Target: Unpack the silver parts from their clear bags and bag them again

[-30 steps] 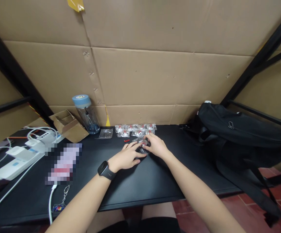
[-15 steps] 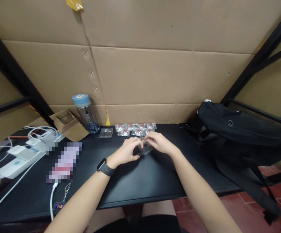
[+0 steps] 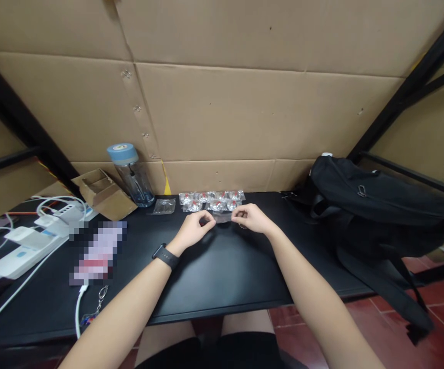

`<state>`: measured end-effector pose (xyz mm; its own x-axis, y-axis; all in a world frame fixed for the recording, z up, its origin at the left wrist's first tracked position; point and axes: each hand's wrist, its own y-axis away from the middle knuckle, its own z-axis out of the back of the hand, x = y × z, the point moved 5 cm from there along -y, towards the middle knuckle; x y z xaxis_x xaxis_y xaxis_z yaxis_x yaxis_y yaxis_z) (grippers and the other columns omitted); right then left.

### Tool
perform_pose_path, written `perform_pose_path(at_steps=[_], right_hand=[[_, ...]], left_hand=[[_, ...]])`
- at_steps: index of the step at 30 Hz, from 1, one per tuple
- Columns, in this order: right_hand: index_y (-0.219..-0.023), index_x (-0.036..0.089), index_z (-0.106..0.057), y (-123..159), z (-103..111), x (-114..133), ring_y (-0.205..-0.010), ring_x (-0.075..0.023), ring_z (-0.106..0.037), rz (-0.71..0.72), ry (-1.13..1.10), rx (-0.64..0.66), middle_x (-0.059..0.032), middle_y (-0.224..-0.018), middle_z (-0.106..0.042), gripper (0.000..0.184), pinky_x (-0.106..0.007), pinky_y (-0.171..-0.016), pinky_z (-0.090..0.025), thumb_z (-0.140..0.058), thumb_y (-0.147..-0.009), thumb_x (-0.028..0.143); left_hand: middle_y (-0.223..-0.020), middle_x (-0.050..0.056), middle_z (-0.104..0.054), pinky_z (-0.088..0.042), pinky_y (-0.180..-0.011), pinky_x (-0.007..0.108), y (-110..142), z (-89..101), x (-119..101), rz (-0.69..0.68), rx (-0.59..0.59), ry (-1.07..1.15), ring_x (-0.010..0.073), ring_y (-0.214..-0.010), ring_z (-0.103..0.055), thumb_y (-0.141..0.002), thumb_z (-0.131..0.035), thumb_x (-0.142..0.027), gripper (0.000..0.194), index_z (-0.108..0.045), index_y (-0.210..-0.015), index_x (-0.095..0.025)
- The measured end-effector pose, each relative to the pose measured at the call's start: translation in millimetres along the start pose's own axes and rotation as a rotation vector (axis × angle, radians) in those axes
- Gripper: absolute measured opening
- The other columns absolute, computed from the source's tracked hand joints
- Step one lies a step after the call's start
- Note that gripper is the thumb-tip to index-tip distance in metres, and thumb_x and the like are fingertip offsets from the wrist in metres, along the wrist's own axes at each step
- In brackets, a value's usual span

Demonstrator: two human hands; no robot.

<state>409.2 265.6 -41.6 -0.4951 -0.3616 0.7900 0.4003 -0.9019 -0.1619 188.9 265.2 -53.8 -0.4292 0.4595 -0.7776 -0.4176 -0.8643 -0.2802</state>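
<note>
Between my hands a small clear plastic bag (image 3: 223, 218) is stretched just above the black table. My left hand (image 3: 195, 228), with a black watch on the wrist, pinches its left end. My right hand (image 3: 253, 218) pinches the opposite end with thumb and forefinger. Whether anything is inside the bag cannot be made out. Just beyond my fingers, several clear packets (image 3: 217, 205) with shiny, red-marked contents lie in two rows. Left of them lies another flat clear plastic bag (image 3: 164, 206).
A blue-lidded bottle (image 3: 131, 177) and an open cardboard box (image 3: 104, 193) stand at the back left. Nearer are a white power strip (image 3: 25, 253) with cables and a blurred-out phone (image 3: 101, 251). A black backpack (image 3: 375, 210) fills the right side. Cardboard (image 3: 222, 118) walls the back.
My hands have drawn apart to opposite ends of the bag, which is now pulled flat between them. My left fingers have closed into a pinch. The camera view has shifted slightly.
</note>
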Motion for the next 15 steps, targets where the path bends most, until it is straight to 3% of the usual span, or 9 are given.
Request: perform_pose_path(at_steps=[4,7,9,15], right_hand=[[-0.089,0.017,-0.064,-1,-4,-8,-0.052,-0.0119,-0.055,-0.114,-0.211,-0.038,0.0004,-0.066,-0.065,0.025,-0.023,-0.051,-0.041,-0.074,-0.079,0.039],[-0.115,0.020,-0.057,1,-7,-8,-0.055,-0.0122,-0.058,-0.110,-0.188,-0.065,0.0027,-0.070,-0.069,0.043,-0.022,-0.055,-0.044,-0.075,-0.077,0.030],[-0.127,0.022,-0.054,1,-9,-6,-0.059,-0.0135,-0.062,-0.088,-0.104,-0.054,0.0031,-0.072,-0.071,0.053,-0.023,-0.061,-0.047,-0.073,-0.078,0.024],[-0.118,0.019,-0.076,0,-16,0,-0.067,-0.0127,-0.062,-0.040,0.199,0.049,0.0005,-0.073,-0.069,0.034,-0.024,-0.073,-0.046,-0.062,-0.087,0.018]], left_hand=[[-0.088,0.003,-0.077,-0.048,-0.083,0.032,-1,-1.8,9,0.127,-0.044,0.139,0.0200,-0.086,-0.071,-0.084,-0.066,-0.038,0.017,-0.065,-0.085,-0.021],[-0.083,-0.002,-0.077,-0.043,-0.090,0.037,4,-2.2,6,0.209,-0.106,-0.017,0.0188,-0.080,-0.069,-0.083,-0.067,-0.033,0.021,-0.061,-0.101,-0.024],[-0.082,-0.004,-0.077,-0.038,-0.094,0.041,7,-3.7,-1,0.191,-0.115,-0.177,0.0189,-0.082,-0.068,-0.085,-0.064,-0.030,0.023,-0.060,-0.107,-0.027],[-0.091,0.003,-0.076,-0.031,-0.091,0.044,10,-16.5,-7,0.077,-0.016,-0.476,0.0262,-0.104,-0.059,-0.094,-0.054,-0.029,0.028,-0.074,-0.113,-0.034]])
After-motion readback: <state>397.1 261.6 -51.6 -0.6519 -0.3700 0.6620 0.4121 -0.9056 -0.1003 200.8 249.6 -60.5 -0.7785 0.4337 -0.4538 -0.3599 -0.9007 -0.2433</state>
